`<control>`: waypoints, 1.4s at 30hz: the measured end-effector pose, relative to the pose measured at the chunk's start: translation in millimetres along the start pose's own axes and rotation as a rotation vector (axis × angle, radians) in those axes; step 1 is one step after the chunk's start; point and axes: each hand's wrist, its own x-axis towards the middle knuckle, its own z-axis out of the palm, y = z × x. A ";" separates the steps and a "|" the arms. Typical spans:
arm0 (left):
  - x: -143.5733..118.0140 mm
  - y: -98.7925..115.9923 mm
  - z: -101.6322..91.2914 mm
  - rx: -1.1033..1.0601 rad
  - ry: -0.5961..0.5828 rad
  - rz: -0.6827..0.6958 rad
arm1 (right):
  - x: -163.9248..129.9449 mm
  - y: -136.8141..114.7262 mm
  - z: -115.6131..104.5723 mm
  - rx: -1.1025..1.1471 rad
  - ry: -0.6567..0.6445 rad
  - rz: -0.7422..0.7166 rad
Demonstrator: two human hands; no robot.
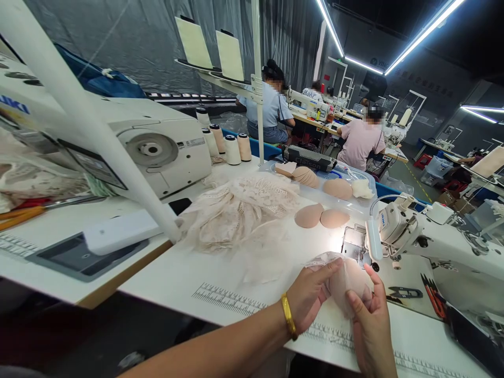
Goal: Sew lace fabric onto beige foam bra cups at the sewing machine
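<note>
Left hand [309,296] and right hand [373,315], each grip pinching, hold a rounded beige cup with sheer pale fabric [349,281] above a white tabletop [177,273], beside a white sewing machine [452,239].

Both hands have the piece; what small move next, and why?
Probably ease the fabric-covered cup toward the needle area of the sewing machine: the left hand and right hand hold it between them just in front of that machine, whose lamp lights the spot.
</note>
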 end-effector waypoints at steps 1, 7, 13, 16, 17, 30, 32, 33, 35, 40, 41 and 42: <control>0.2 -0.6 0.0 0.009 -0.009 -0.012 | 0.3 -0.2 -0.1 0.006 -0.002 0.004; 4.8 -3.3 1.8 -0.006 -0.004 -0.046 | 0.4 -1.8 1.2 -0.042 0.000 -0.034; 10.9 14.2 5.9 -0.025 -0.005 -0.051 | -9.2 -0.5 -9.5 -0.138 -0.134 -0.040; 8.0 33.1 4.5 0.180 -0.211 -0.079 | -4.6 -14.0 -29.3 -0.330 -0.199 -0.100; 7.5 39.2 3.6 0.330 -0.356 -0.076 | 1.1 -21.3 -36.7 -0.441 -0.223 -0.176; 82.9 40.6 -5.0 1.835 -1.130 0.583 | 84.4 -53.0 -66.8 -1.503 -0.555 -1.081; 80.9 38.1 -7.3 1.824 -1.075 0.618 | 80.0 -54.6 -70.4 -1.475 -0.582 -1.029; 79.5 36.2 -8.5 1.825 -1.045 0.640 | 78.7 -55.1 -71.7 -1.478 -0.585 -1.007; 77.8 31.6 -10.5 1.834 -1.001 0.677 | 78.7 -54.8 -73.6 -1.507 -0.577 -0.975; 79.6 23.6 -11.0 1.832 -0.959 0.697 | 84.6 -49.4 -76.7 -1.565 -0.523 -0.921; 80.1 23.3 -10.7 1.824 -0.952 0.702 | 85.3 -48.5 -77.2 -1.569 -0.515 -0.909; 80.5 23.2 -10.5 1.818 -0.945 0.708 | 85.7 -47.8 -77.6 -1.573 -0.509 -0.895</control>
